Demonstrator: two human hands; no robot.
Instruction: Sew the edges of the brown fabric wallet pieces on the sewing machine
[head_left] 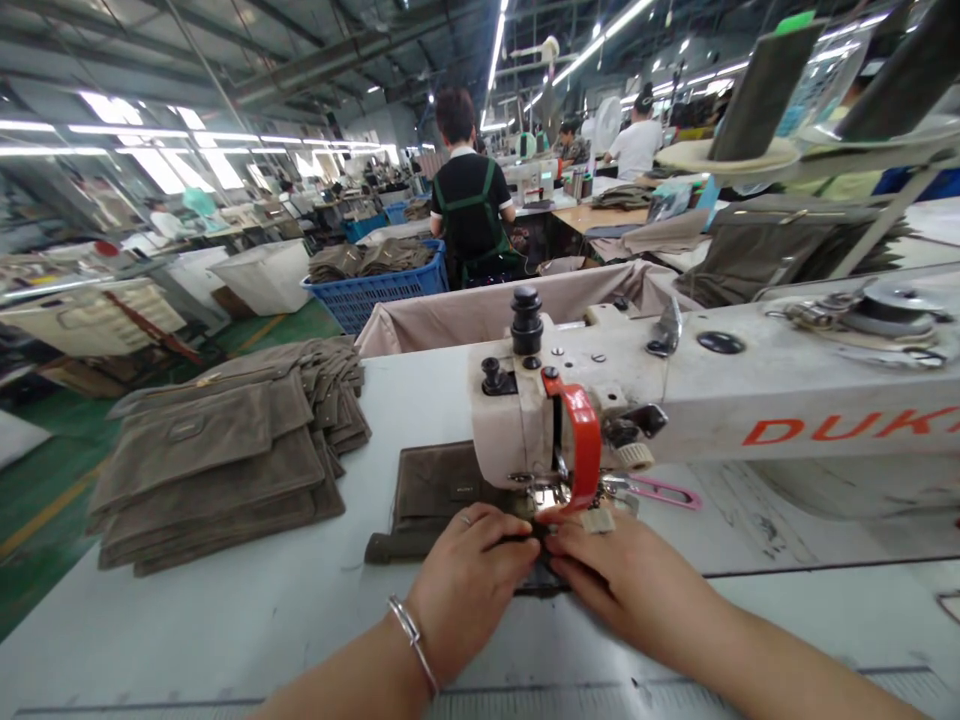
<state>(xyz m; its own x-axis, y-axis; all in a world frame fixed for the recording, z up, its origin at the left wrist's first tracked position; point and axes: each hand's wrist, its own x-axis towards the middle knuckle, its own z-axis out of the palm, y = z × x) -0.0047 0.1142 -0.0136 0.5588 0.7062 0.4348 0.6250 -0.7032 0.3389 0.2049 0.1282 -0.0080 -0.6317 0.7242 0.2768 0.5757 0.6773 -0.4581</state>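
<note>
A dark brown fabric piece point(431, 487) lies under the head of a white sewing machine point(510, 425), its near edge rolled or folded over. My left hand point(471, 565), with a ring and a silver bangle, grips the fabric just in front of the needle area, fingers bent and pressed together. Close beside it, my right hand point(611, 560) pinches the same fabric from the right. The fingertips of both hands nearly meet. A red guard point(583, 445) on the machine partly hides the needle and presser foot.
At the left of the table sits a stack of brown fabric pieces point(217, 450). Pink-handled thread snips point(664, 491) lie behind my right hand. Thread cones point(765, 90) stand upper right. Beyond the table are a blue crate point(382, 290), a fabric-lined bin point(450, 310) and a seated person point(472, 195).
</note>
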